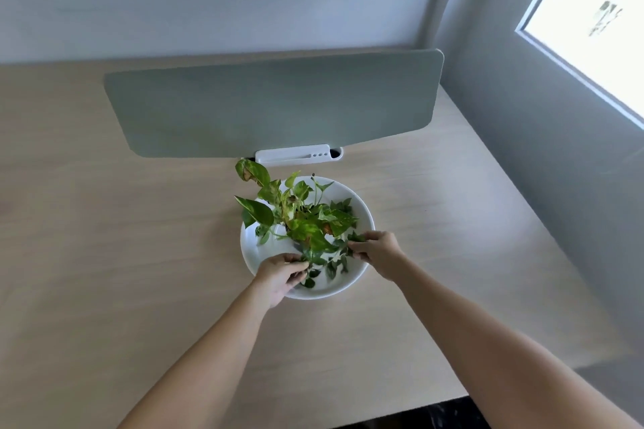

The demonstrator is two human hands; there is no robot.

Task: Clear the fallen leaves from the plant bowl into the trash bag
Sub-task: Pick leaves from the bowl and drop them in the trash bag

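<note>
Both sets of fingers (296, 263) are pinched shut on loose fallen leaves (332, 266) at the near side of the white plant bowl (362, 216) on the table (139, 254): left hand (278, 275), right hand (378, 251). The living plant (296, 216) overhangs them, so a careless pull may tear a rooted stem. No trash bag shows; leaves may drop in transit.

The plant (299, 216) hides the bowl's (362, 219) centre; both forearms run off the bottom edge.
</note>
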